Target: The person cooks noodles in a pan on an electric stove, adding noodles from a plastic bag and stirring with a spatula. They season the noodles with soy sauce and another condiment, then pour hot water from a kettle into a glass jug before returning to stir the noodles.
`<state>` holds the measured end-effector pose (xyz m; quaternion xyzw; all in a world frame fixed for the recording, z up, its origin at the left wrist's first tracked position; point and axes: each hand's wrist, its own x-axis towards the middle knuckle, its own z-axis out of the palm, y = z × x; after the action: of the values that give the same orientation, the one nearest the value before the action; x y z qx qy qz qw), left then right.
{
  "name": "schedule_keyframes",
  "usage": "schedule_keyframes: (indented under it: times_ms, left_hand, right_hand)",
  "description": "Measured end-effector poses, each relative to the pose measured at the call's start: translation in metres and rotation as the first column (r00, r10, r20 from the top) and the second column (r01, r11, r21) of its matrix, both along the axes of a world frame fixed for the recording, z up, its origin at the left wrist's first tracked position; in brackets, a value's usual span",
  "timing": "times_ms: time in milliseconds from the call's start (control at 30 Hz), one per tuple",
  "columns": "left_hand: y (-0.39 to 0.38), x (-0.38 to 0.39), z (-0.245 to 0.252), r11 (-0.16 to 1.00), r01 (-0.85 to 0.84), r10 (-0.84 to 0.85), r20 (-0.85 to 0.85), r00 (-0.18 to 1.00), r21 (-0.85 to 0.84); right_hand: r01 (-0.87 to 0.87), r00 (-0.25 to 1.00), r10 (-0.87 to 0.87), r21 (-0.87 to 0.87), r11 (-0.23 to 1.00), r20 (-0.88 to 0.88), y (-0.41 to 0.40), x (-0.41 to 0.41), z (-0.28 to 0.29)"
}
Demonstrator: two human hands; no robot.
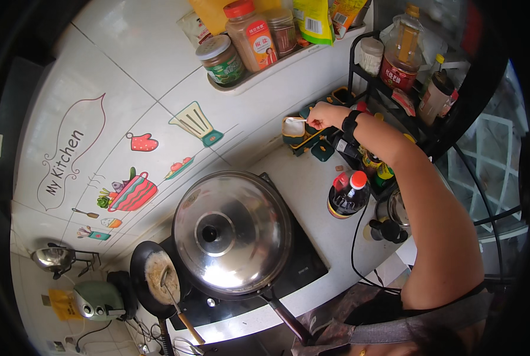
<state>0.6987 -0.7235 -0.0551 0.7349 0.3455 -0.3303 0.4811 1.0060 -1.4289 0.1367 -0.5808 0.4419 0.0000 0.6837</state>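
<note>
My right hand (320,116) holds a small white spoon (295,120) over an open seasoning box (293,129) of white granules at the back of the counter. Beside it lies a dark green lid (322,150). A dark sauce bottle with a red cap (349,193) stands on the counter, nearer to me. A large wok under a domed steel lid (247,222) sits on the black cooktop (309,260). To its left, a small frying pan (142,262) contains a pale, creamy food (156,271) and a wooden-handled metal spoon (170,291). My left hand is out of view.
Spice jars and packets stand on a wall shelf (287,58) above the counter. A black rack (358,73) with bottles is at the right. The wok handle (289,318) extends over the counter's front edge. A green appliance (98,300) and cables lie at the far left.
</note>
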Motion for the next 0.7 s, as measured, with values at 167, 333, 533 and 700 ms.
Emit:
schedule_keyframes:
  times_ms: [167, 333, 533, 700]
  left_hand:
    - [0.019, -0.015, -0.013, 0.999, -0.014, 0.014, -0.007, 1.0, -0.031]
    - [0.07, -0.059, -0.019, 0.989, -0.09, 0.091, 0.008, 0.996, -0.117]
    - [0.102, -0.081, 0.006, 0.994, 0.039, -0.029, 0.106, 0.994, -0.098]
    - [0.117, -0.107, -0.006, 0.959, -0.229, 0.252, 0.129, 0.959, -0.17]
  right_hand:
    - [-0.092, 0.991, 0.077, 0.14, 0.986, 0.112, 0.016, -0.03, 0.063]
    - [-0.294, 0.94, 0.272, 0.088, 0.952, 0.204, 0.094, -0.055, 0.154]
    - [-0.569, 0.775, 0.583, -0.134, 0.812, 0.243, 0.27, -0.018, 0.213]
    - [-0.528, 0.7, 0.677, -0.472, 0.706, 0.23, 0.427, 0.064, 0.201]
